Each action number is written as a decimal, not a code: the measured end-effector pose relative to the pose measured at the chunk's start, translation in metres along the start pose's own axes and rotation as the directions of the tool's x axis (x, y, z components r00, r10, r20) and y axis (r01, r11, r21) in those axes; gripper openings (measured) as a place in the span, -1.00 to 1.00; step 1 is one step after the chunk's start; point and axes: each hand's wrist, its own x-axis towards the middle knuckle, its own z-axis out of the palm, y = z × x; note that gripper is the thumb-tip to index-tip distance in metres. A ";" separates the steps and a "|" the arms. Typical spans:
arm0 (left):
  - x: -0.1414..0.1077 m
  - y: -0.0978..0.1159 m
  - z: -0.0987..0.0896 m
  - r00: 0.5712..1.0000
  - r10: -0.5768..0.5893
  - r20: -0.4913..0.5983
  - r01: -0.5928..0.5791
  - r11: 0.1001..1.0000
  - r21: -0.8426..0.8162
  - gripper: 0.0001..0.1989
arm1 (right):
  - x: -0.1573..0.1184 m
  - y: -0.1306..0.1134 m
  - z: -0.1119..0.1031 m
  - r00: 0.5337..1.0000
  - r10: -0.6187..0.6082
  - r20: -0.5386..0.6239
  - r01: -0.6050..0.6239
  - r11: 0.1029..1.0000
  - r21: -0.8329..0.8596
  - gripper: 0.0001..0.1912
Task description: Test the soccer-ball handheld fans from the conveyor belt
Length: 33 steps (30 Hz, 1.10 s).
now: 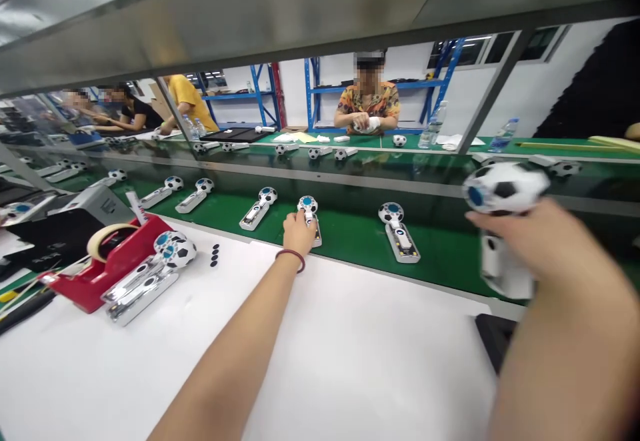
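Observation:
My left hand (299, 233) reaches onto the green belt, its fingers closed round the neck of a soccer-ball-headed device (308, 203). That device has a blue disc on its ball, and part of its handle is behind my fingers. Raised at the right, my right hand (545, 237) grips another soccer-ball-headed device (505, 189), whose white body hangs below the fingers; both are blurred by motion. Between my hands, a similar device (400, 241) lies on the belt with its handle's inside exposed. More such devices (257, 211) lie farther left.
A red tape dispenser (107, 264) stands left on the white work surface (350, 354), with two chrome-handled ball devices (145, 287) against it. Several black dots (215, 254) lie nearby. A black object (495, 337) is under my right arm. Across the belt (345, 241) sits a co-worker (369, 104).

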 end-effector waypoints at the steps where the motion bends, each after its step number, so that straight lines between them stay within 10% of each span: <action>1: 0.008 -0.004 0.001 0.998 -0.053 0.017 0.053 0.999 0.004 -0.65 | 0.002 -0.001 0.006 0.995 0.087 -0.051 -0.091 0.993 -0.072 -0.43; 5: 0.031 -0.010 0.011 0.963 -0.241 0.123 0.244 0.970 -0.012 -0.65 | 0.009 -0.003 0.032 0.935 0.269 -0.230 -0.309 0.938 -0.160 0.11; 8: 0.039 -0.003 0.022 0.916 -0.334 0.223 0.357 0.932 -0.071 -0.69 | 0.007 0.002 0.051 0.949 0.017 -0.316 -0.071 0.984 -0.161 -0.01; 10: 0.038 0.005 0.029 0.881 -0.362 0.306 0.421 0.894 -0.152 -0.72 | 0.005 0.010 0.068 0.970 -0.080 -0.232 0.036 0.982 -0.185 -0.07; 14: 0.016 0.020 0.035 0.814 -0.305 0.494 0.527 0.746 -0.408 -0.81 | 0.006 0.041 0.104 0.981 0.170 0.094 -0.141 0.955 -0.262 -0.03; 21: -0.056 0.021 0.026 0.807 -0.126 0.577 0.564 0.456 -0.689 -0.61 | 0.000 0.044 0.126 0.918 0.217 0.332 -0.269 0.955 0.120 -0.55; 23: -0.070 0.015 0.022 0.800 -0.123 0.587 0.580 0.411 -0.704 -0.58 | -0.014 0.026 0.134 0.899 0.145 0.413 -0.313 0.872 0.376 -0.62; 27: -0.077 0.005 0.016 0.820 -0.075 0.567 0.549 0.377 -0.745 -0.56 | -0.044 -0.003 0.153 0.739 -0.054 0.672 -0.604 0.388 0.696 -0.57; 33: -0.061 -0.002 0.009 0.854 -0.134 0.503 0.517 0.320 -0.794 -0.65 | -0.061 -0.012 0.159 0.663 -0.148 0.734 -0.686 0.273 0.675 -0.59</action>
